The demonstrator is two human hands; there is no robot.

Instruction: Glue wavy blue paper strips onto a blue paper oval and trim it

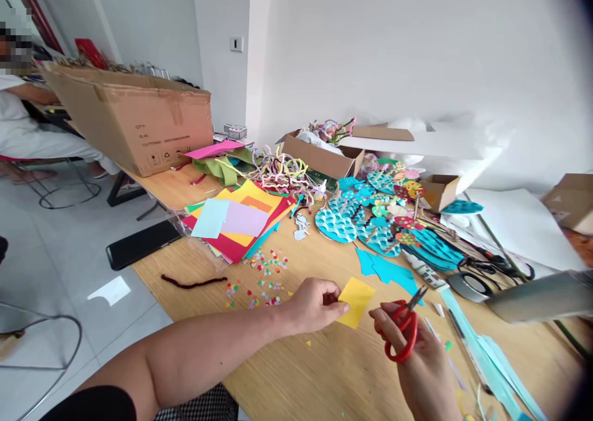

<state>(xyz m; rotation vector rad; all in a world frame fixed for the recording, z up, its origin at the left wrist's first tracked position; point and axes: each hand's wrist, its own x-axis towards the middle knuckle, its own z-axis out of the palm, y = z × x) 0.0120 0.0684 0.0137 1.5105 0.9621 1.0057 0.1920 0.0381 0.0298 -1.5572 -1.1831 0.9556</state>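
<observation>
My left hand pinches the left edge of a small yellow piece of paper above the table. To its right, my right hand is closed around red-handled scissors, with the blades pointing up and away from me, apart from the paper. Small coloured paper bits lie scattered beyond my left forearm. Past them sits a stack of coloured paper sheets, with light blue and lilac pieces on top. Blue paper offcuts rest behind the scissors.
A large cardboard box stands at the table's far left. Pipe cleaners and blue paper crafts cover the back. At right are a roll of tape and a grey cylinder. A person's arm shows at far left.
</observation>
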